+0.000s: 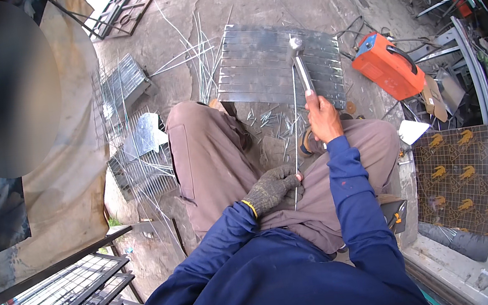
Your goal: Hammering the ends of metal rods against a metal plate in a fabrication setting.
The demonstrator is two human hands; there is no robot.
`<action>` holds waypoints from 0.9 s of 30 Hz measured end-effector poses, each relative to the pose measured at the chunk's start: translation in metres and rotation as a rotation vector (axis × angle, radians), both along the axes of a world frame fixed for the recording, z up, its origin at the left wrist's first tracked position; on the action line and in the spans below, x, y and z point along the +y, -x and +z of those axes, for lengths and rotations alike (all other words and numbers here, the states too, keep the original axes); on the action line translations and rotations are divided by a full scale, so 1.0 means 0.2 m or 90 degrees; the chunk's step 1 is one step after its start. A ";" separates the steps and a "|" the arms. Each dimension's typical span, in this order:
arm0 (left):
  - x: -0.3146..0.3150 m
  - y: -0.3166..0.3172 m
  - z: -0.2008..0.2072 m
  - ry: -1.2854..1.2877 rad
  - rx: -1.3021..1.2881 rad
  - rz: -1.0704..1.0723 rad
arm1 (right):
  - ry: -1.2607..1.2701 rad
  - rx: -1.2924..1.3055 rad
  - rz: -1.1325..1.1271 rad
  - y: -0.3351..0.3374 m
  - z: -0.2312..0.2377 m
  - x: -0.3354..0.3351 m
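Observation:
My left hand (274,190), in a dark grey knitted glove with a yellow cuff, is closed around the near part of a thin metal rod (295,117). From there the rod runs away from me, its far part over a flat grey metal sheet (249,58) marked with parallel lines or slats. Bare and wrapped around the handle, my right hand (323,119) grips a hammer (303,75). The hammer's head is over the sheet, by the rod's far end; whether it touches the rod I cannot tell. Between my knees and the sheet lie short metal offcuts (276,117).
An orange box-shaped welding machine (388,66) with cables stands right of the sheet. More thin rods (200,65) lie at its left. Stacked metal pieces (125,85) and wire mesh (156,168) are by my left knee. At right is a patterned board (468,171).

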State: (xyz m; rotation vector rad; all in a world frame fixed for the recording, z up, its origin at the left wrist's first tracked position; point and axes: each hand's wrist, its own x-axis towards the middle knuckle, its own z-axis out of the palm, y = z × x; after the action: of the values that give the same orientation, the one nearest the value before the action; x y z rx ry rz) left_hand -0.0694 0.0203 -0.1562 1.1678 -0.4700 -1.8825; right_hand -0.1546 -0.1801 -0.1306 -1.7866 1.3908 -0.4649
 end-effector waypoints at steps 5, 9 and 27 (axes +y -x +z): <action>0.03 0.01 0.00 0.004 -0.031 -0.002 | 0.085 0.008 0.002 -0.01 0.03 0.05; 0.01 0.01 -0.02 0.006 -0.021 -0.010 | 0.043 0.052 0.031 -0.01 -0.04 0.01; 0.00 -0.02 0.02 -0.014 0.006 0.005 | -0.072 -0.076 -0.063 -0.02 -0.05 -0.02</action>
State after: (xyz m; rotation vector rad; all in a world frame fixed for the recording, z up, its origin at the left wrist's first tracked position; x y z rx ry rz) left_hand -0.0652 0.0203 -0.1529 1.1729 -0.4405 -1.8902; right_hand -0.1497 -0.1839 -0.1411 -1.5790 1.3982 -0.5256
